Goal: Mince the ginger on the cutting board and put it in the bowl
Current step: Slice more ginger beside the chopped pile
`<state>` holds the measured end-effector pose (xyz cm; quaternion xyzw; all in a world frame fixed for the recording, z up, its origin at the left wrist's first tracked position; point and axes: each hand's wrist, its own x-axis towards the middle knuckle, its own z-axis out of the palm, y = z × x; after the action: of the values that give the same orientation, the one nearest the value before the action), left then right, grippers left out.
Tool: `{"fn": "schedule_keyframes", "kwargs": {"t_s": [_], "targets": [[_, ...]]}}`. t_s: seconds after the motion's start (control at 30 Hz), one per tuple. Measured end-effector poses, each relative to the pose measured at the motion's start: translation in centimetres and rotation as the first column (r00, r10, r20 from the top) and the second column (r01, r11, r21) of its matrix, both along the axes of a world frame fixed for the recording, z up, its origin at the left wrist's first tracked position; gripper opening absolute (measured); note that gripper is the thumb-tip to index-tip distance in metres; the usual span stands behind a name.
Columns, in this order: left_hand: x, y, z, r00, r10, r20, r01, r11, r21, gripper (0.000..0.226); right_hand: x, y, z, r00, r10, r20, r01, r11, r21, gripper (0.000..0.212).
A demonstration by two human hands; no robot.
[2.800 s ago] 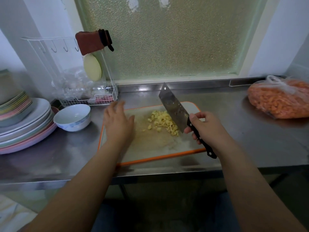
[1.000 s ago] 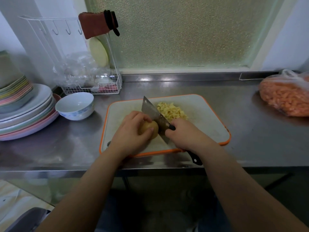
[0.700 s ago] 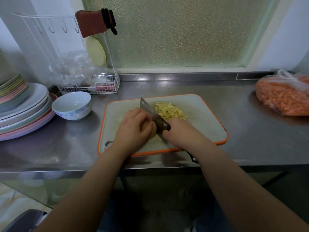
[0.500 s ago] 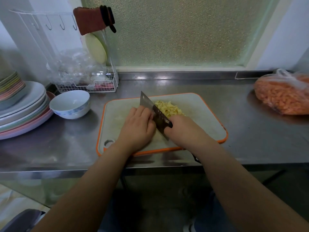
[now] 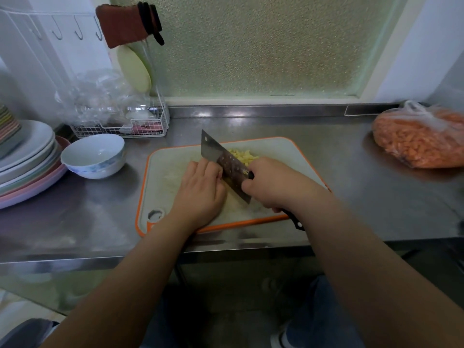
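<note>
The steel table (image 5: 351, 197) carries an orange-rimmed white cutting board (image 5: 283, 151). At nine o'clock from it stands a white ceramic bowl (image 5: 93, 156), nothing visible inside. The steel cleaver (image 5: 223, 164) slants from eleven to five o'clock; the right hand (image 5: 273, 183) grips its black handle. The left hand (image 5: 200, 192) curls down at the blade's left face, what it holds hidden. Chopped yellow ginger (image 5: 242, 155) lies at the board's twelve o'clock.

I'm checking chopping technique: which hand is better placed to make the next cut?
The right hand: it already grips the cleaver, blade down on the cutting board. The left hand lies curled beside the blade, apparently steadying the ginger.
</note>
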<state>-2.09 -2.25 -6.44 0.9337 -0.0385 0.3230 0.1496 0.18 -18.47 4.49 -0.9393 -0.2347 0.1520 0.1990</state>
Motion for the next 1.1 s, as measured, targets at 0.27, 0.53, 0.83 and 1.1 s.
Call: {"fn": "schedule_keyframes", "kwargs": {"t_s": [0.27, 0.53, 0.83, 1.1], "targets": [[-0.1, -0.1, -0.1, 1.000, -0.006, -0.011, 0.005, 0.998, -0.055, 0.020, 0.4, 1.3, -0.2, 0.998, 0.021, -0.054, -0.024, 0.998, -0.061, 0.016], [-0.2, 0.0, -0.2, 1.000, 0.008, -0.009, -0.008, 0.999, -0.053, 0.020, 0.2, 2.1, -2.7, 0.991, 0.006, -0.136, -0.020, 0.995, -0.097, 0.015], [-1.2, -0.4, 0.2, 0.999, 0.032, 0.019, -0.030, 0.993, -0.111, 0.012, 0.2, 1.0, -3.3, 0.997, -0.009, 0.073, 0.013, 0.998, -0.056, 0.013], [-2.8, 0.1, 4.0, 0.972, 0.009, 0.237, 0.022, 0.992, -0.125, 0.031, -2.1, -1.1, -5.1, 0.919, -0.052, 0.391, 0.048, 0.999, 0.021, 0.025]]}}
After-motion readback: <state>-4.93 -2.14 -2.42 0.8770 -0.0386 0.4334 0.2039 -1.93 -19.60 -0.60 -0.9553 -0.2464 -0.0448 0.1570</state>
